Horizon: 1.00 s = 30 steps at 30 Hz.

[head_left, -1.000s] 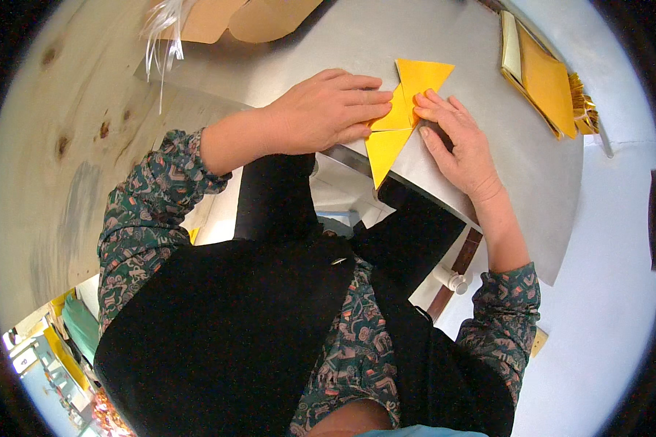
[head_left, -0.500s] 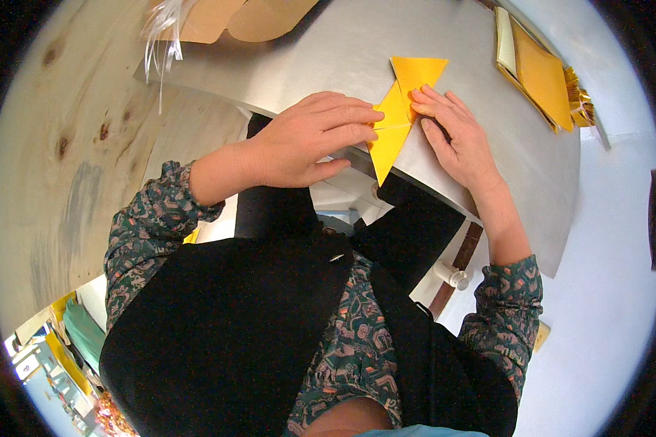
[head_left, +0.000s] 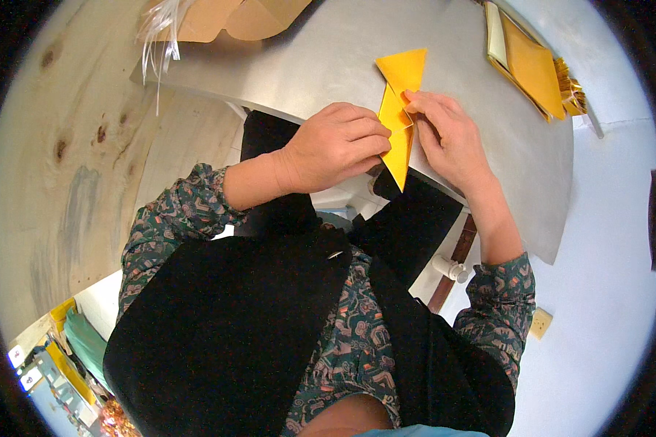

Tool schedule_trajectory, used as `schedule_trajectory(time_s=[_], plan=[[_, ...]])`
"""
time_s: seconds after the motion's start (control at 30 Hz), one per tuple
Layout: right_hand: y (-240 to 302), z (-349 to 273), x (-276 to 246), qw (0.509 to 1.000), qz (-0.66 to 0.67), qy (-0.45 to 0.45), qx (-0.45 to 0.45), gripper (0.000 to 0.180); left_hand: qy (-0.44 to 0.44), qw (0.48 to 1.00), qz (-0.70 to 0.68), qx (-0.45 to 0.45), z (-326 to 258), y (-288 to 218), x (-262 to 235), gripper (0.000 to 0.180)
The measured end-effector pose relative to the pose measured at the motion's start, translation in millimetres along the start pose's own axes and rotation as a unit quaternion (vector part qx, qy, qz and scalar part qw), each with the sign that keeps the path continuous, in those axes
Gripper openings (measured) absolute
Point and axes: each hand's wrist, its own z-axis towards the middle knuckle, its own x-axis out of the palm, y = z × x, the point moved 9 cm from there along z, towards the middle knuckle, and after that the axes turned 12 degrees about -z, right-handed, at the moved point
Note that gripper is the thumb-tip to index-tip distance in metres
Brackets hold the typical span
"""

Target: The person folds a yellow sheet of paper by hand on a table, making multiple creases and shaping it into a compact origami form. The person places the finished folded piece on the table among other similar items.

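A folded piece of yellow paper (head_left: 404,71) with pointed ends lies over the near edge of the grey table, its lower tip reaching past that edge. My left hand (head_left: 340,146) grips its left side, fingers curled and thumb hidden. On the other side, my right hand (head_left: 448,135) pinches a fold near the paper's middle between thumb and fingertips. A small gap shows in the fold between the two hands.
Brown cardboard (head_left: 229,20) with clear plastic strips (head_left: 160,33) sits at the far left of the table. A stack of yellow paper (head_left: 525,62) lies far right, beside a gold fringed bundle (head_left: 572,87). A wooden board (head_left: 73,160) stands left.
My left hand has moved right and its fingers have curled in on the paper. My right fingertips have drawn together at the fold. The paper has turned slightly and its upper end shifted left.
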Motion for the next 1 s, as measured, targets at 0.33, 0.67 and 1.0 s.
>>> schedule_trajectory(time_s=[0.33,0.67,1.0], plan=[[6,-19,-3,0.996,0.044,0.063,-0.048,0.049,-0.031,0.999,-0.002,-0.016,5,-1,-1,0.028],[-3,-22,-1,0.988,0.122,0.096,0.013,0.047,-0.049,0.989,-0.081,-0.114,13,22,-5,0.028],[-5,-26,8,0.992,0.105,0.056,0.04,0.039,-0.021,0.998,-0.047,-0.042,6,12,-9,0.029]])
